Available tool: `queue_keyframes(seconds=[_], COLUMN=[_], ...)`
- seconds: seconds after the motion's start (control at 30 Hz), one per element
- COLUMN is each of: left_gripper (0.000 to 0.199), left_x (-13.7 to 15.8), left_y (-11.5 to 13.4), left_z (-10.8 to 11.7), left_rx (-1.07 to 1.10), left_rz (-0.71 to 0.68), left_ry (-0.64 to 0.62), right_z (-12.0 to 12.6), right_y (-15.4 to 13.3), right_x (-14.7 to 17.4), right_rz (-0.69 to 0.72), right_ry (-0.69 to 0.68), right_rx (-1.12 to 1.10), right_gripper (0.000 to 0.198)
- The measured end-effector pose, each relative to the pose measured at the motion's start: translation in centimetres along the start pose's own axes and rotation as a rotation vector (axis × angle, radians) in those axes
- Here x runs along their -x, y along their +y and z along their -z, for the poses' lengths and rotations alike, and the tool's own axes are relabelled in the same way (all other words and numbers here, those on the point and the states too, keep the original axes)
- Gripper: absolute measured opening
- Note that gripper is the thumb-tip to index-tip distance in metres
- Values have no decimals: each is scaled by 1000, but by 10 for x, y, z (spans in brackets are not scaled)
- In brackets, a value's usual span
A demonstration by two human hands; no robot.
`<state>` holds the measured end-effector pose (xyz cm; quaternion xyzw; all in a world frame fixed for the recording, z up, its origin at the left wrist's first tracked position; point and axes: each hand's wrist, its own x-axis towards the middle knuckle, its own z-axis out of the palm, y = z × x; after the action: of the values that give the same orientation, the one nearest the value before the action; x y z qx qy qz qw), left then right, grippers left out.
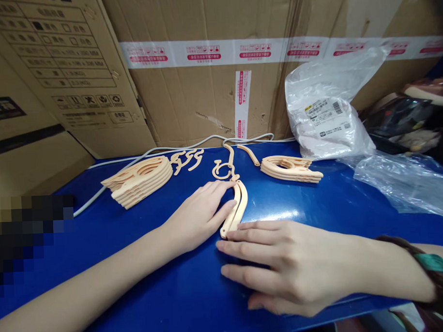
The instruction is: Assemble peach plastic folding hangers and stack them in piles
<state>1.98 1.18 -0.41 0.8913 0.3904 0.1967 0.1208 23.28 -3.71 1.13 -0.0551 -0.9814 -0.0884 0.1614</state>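
A pale beige folding hanger (239, 204) lies on the blue table, its two arms folded together side by side and pointing toward me. My left hand (197, 213) holds it from the left, with fingertips at the pivot and the thumb on the left arm. Fingers apart, my right hand (283, 263) rests at the hanger's near end, its upper fingertips touching or nearly touching the arms. Just beyond the pivot lies a round hook piece (221, 171). A long, slim beige piece (230, 156) runs away from the pivot, and a loose curved arm (249, 154) is to its right.
Stacked beige hanger parts sit at left (142, 181) and right (289, 169). Several small hooks (187, 160) lie beside the left stack. A white cable (151, 151) crosses the back. Cardboard boxes (190, 99) wall the far side; a plastic bag (325, 114) stands at back right.
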Motion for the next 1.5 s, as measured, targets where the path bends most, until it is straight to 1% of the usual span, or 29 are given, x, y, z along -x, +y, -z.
queue_keyframes(seconds=[0.1,0.23,0.3,0.37,0.43,0.53,0.63,0.7,0.77,0.87,0.93,1.0,1.1,1.2,1.27,1.33,1.5], left_gripper=[39,39,38,35,33,34,36,37,37,36,35,35,38,42,44,46,51], left_x=[0,-2,-2,-2,-2,-2,-3,-2,-1,0,1,0,-3,-5,-7,-7,-8], left_y=[1,1,2,3,5,7,8,8,8,9,9,6,-2,-11,-14,-15,-14], left_z=[2,3,3,4,4,6,8,9,11,11,11,11,11,12,12,12,10], left_rx=[23,37,46,57,59,75,86,80,71,50,26,-11,-118,-179,-172,-166,-162], left_rz=[-8,-21,-50,-73,-70,-62,-54,-63,-94,-160,-176,-132,8,83,101,107,132], left_ry=[-3,-2,-8,-21,-25,-39,-61,-79,-101,-132,-127,-74,22,-7,-36,-38,-37], right_z=[-1,1,4,8,11,8,1,-4,-7,-7,-5,-3,-1,-2,-1,1,8], right_y=[0,6,14,25,40,64,83,89,90,83,78,74,73,75,75,75,67], right_x=[-1,-1,0,3,6,8,6,5,5,8,10,11,11,11,11,11,6], right_rz=[19,16,-54,-178,-300,-457,-526,-524,-518,-506,-496,-498,-517,-543,-560,-565,-556], right_ry=[-17,61,109,129,142,55,-68,-123,-142,-120,-101,-109,-141,-168,-203,-226,-211], right_rx=[-34,-69,-60,-38,1,60,103,123,135,174,204,217,204,191,213,252,263], right_gripper=[39,38,33,28,29,30,33,34,33,30,28,27,25,25,26,25,21])
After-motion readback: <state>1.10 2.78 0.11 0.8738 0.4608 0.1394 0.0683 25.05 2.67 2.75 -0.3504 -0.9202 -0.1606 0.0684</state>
